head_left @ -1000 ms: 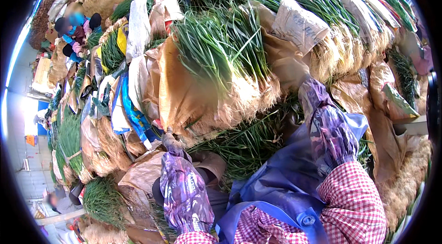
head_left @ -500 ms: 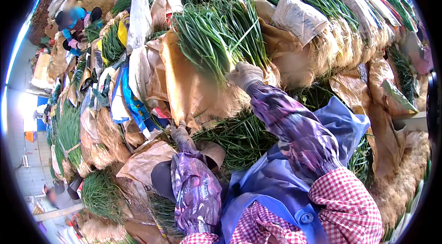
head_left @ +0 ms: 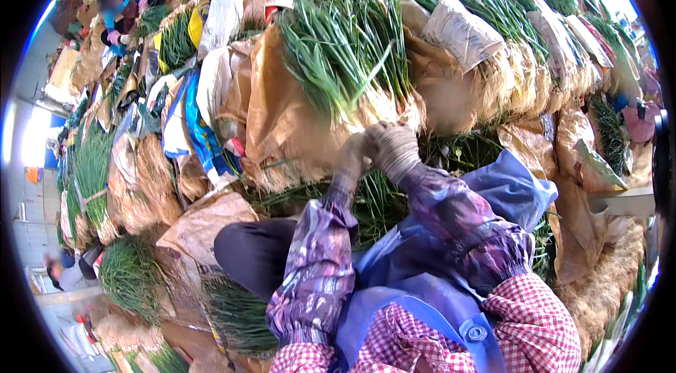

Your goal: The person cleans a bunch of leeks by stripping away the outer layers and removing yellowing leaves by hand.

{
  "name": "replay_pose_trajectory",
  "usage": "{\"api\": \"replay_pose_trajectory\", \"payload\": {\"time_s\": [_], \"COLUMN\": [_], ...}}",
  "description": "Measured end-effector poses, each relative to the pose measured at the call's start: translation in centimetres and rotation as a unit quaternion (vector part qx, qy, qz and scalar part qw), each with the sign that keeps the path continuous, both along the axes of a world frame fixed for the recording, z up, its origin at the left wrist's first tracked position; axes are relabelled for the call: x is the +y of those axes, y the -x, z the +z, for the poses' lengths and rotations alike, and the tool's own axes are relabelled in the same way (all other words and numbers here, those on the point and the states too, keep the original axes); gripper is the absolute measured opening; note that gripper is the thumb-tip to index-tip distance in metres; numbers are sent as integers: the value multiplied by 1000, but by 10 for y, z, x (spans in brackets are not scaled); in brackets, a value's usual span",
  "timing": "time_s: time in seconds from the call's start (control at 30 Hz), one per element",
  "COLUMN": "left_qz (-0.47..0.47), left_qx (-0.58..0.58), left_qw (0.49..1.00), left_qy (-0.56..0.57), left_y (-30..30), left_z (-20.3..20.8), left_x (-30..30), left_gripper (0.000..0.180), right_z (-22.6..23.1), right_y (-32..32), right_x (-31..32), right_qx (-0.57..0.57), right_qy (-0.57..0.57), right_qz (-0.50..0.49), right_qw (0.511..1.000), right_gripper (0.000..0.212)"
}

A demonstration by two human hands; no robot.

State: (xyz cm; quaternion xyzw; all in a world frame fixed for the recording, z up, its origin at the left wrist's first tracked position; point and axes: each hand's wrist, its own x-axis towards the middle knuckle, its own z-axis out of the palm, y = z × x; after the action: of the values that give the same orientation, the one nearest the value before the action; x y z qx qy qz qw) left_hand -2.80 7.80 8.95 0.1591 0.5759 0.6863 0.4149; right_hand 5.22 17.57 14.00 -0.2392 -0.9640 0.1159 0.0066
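Note:
My gloved right hand and gloved left hand meet in front of me, just below the pale root ends of a bundle of green onions. The fingers of both hands are bent in toward each other and look closed. Whatever lies between them is hidden by the hands and by blur. The bundle's green leaves point away from me over a heap covered with tan sacking. Under my hands, more green leaves lie in a gap before my blue apron.
Rooted bundles and sacks line the right side of the heap. At left are blue and white sacks and further bundles. A person in blue works at the far left. My bent knee is at lower left.
My left hand has moved right and up from the sacking's lower edge to meet my right hand. The right hand has come slightly down, off the bundle's stems.

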Motion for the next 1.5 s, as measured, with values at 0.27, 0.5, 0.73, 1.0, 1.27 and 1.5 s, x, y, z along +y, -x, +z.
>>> {"api": "replay_pose_trajectory", "payload": {"time_s": [0.27,0.5,0.73,1.0,1.27,1.5], "left_qz": [-17,80,151,211,127,111], "left_qx": [-127,-149,-205,-127,-162,-98], "left_qw": [990,956,952,969,976,989], "left_qy": [-52,-240,-171,-18,-71,27], "left_y": [-33,-46,-16,-1,-27,-40], "left_z": [-37,-12,-17,-31,-43,-36], "left_x": [-65,-94,-110,-95,-77,-89], "left_gripper": [19,15,16,21,20,26], "right_z": [18,-75,-27,-24,-45,-42], "right_y": [-12,-27,46,32,-36,-36], "right_x": [-17,3,-10,-16,-44,-32], "right_qx": [162,-246,-43,197,54,-27], "right_qy": [-57,80,132,475,312,195], "right_qz": [118,85,-73,112,72,20], "right_qw": [978,962,988,851,946,980], "right_gripper": [42,32,49,26,33,31]}}
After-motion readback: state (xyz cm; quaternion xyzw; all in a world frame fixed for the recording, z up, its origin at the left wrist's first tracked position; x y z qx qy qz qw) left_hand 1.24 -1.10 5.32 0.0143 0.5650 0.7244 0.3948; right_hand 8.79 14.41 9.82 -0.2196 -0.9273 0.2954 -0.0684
